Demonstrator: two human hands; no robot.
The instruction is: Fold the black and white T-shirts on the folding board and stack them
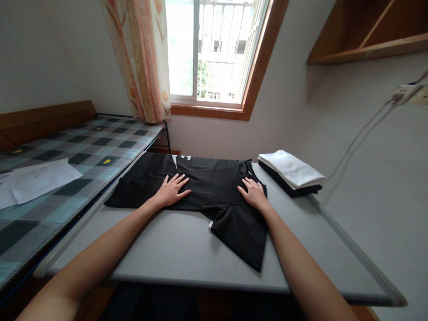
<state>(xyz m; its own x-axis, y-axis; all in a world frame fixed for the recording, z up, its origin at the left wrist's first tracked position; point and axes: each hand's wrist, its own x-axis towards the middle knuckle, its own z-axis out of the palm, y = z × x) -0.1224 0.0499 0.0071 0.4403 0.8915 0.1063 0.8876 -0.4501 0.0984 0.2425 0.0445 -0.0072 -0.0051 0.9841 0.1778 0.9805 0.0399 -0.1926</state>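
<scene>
A black T-shirt (214, 178) lies sideways on the light grey table (167, 245), its far part folded over. Its collar points right, and one sleeve spreads toward the front edge. White lettering shows along its far edge. My left hand (172, 191) rests flat on the shirt's body, left of centre, with its fingers spread. Near the collar, my right hand (253, 191) lies on the cloth, fingers apart. Neither hand grips the fabric. A small white tag (210, 224) sticks out beside the sleeve.
Folded white cloth (290, 169) sits on folded black cloth (297, 191) at the table's back right. A bed with a checked cover (127, 145) and papers (42, 180) is on the left. Behind are a curtain (143, 62) and window; cables hang at right.
</scene>
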